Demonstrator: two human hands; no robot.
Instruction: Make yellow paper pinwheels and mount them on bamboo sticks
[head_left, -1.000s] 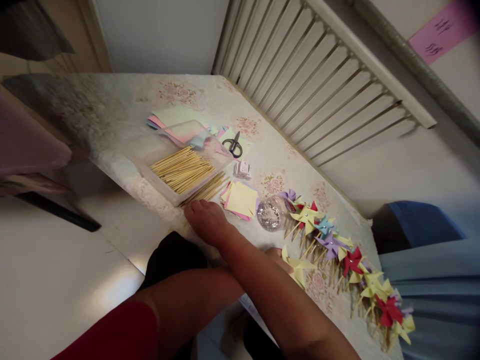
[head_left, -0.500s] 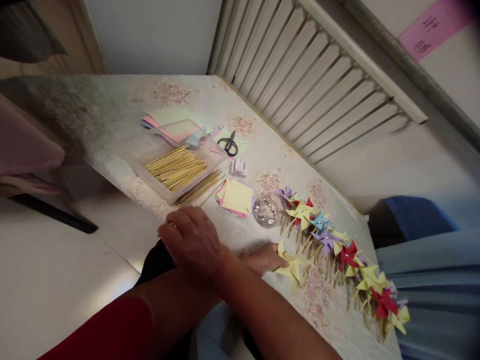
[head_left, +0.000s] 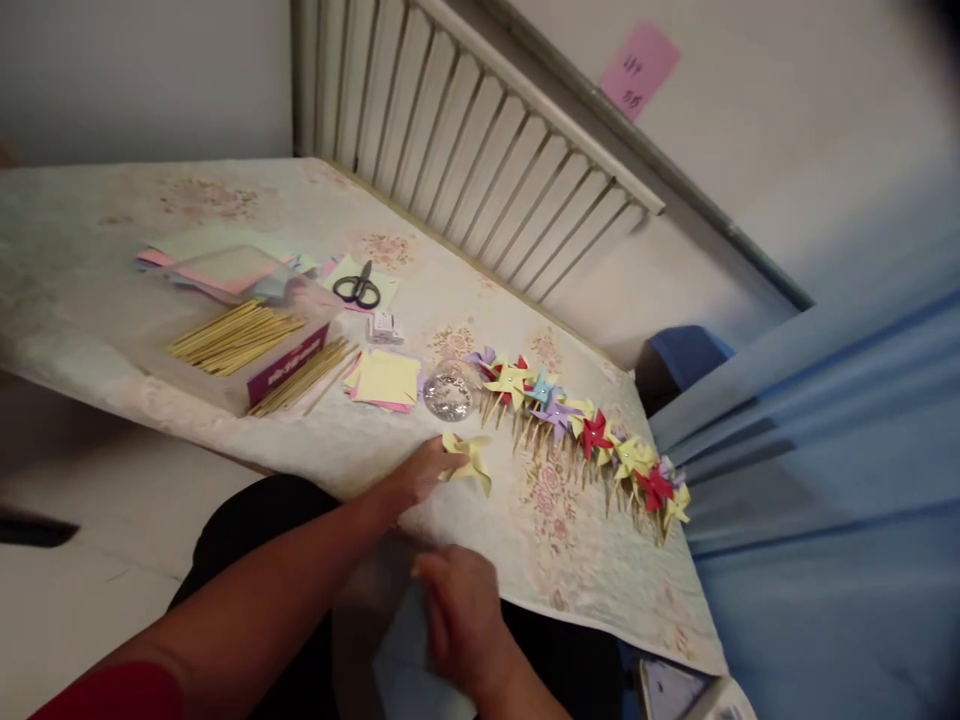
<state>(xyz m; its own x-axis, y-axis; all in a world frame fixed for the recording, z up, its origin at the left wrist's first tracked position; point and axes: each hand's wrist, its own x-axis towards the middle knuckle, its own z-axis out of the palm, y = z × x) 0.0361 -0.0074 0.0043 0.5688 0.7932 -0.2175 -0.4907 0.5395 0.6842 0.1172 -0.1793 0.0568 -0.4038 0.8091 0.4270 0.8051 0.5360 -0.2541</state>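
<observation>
My left hand point(head_left: 418, 476) reaches across the flowered tablecloth point(head_left: 570, 560) and pinches a yellow paper pinwheel point(head_left: 469, 456) at its edge. My right hand point(head_left: 459, 622) is low at the table's front edge, blurred, fingers curled; what it holds I cannot make out. Just right of the yellow pinwheel lies a row of several coloured pinwheels on sticks point(head_left: 592, 435). A clear box of wooden sticks point(head_left: 238, 342) stands at the left, with loose sticks point(head_left: 301, 376) beside it.
A small clear jar of shiny bits point(head_left: 448, 392), a stack of yellow paper squares point(head_left: 386, 378), a tiny box point(head_left: 385, 326), scissors point(head_left: 358, 288) and coloured paper sheets point(head_left: 217, 266) lie behind. A white radiator point(head_left: 480, 160) lines the far edge. Blue cloth point(head_left: 825, 520) hangs at the right.
My right hand has drawn back from the sticks to the table's front edge. The left hand kept hold of the yellow pinwheel. The view has swung to the right.
</observation>
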